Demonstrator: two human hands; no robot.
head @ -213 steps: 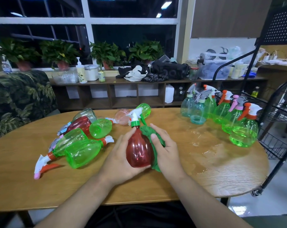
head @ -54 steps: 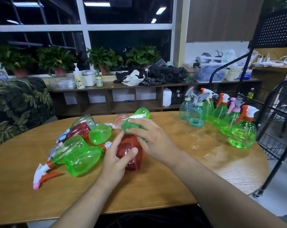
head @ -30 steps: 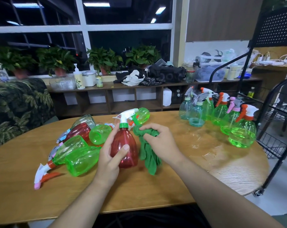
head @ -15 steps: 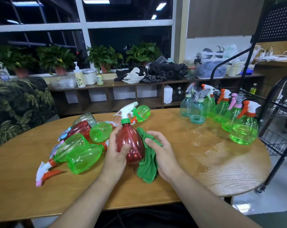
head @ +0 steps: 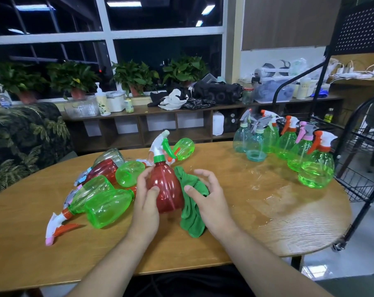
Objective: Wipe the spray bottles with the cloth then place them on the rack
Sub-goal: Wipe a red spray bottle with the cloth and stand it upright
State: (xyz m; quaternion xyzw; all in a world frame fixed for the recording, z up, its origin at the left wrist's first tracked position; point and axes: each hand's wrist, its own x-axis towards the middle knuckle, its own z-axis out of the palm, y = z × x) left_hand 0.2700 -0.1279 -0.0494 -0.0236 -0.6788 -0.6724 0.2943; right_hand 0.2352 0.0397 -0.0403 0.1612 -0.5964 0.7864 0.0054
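**Red bottle upright between two hands, rack away to the right**

The person sat at the near edge of the wooden table [head: 267,232] with the red spray bottle [head: 168,189] standing upright just in front of them, its long axis close to vertical and its white trigger head pointing up and away. The left hand [head: 146,202] gripped the bottle's left flank, thumb across the front. The green cloth [head: 192,211] lay bunched against the bottle's right side, touching it and trailing toward the near edge. The right hand [head: 209,200] rested on the cloth with thumb down and fingers loosely spread and lifted, not clenched around anything.

To the left lay a heap of bottles on their sides [head: 104,202], which looked not yet wiped. At the far right of the table a group of bottles stood upright [head: 289,146], and beyond them, off the table's right edge, was the black wire rack [head: 364,168].

So the rack lay well to the right of the red bottle, on the right hand's side, while the hand actually holding the bottle was the left. I judged a pass across, or a long reach over the cloth, would be needed.
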